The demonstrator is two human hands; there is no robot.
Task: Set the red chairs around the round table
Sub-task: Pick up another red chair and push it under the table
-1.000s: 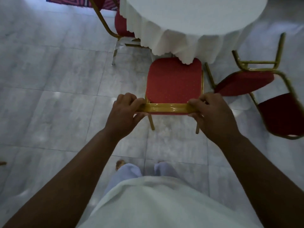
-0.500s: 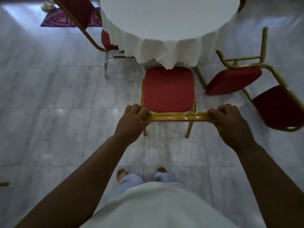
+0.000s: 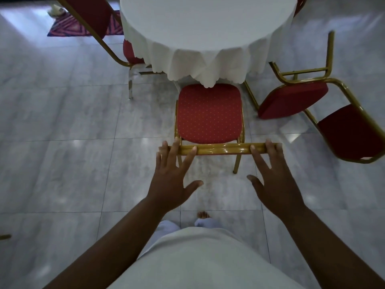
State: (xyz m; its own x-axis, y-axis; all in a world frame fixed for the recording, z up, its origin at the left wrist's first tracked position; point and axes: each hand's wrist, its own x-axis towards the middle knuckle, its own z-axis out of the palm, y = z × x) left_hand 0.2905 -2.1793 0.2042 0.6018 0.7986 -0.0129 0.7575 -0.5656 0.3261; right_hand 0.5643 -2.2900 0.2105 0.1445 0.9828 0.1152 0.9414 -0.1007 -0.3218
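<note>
A red chair (image 3: 209, 113) with a gold frame stands upright straight ahead, its seat front just under the white cloth of the round table (image 3: 208, 28). My left hand (image 3: 173, 176) and my right hand (image 3: 270, 180) are open with fingers spread; only the fingertips lie over the ends of the chair's gold top rail (image 3: 220, 149). Another red chair (image 3: 325, 113) lies tipped over on the floor at the right of the table. A third red chair (image 3: 98, 19) stands at the table's left, partly under the cloth.
A patterned red and blue rug (image 3: 83, 26) lies at the far left. A red chair back (image 3: 301, 5) peeks from behind the table at the top right. Grey tiled floor (image 3: 62, 163) spreads to the left and around my feet.
Both hands have opened from their grip on the chair's top rail and drawn back. The chair now stands slightly nearer the table, seat edge under the cloth.
</note>
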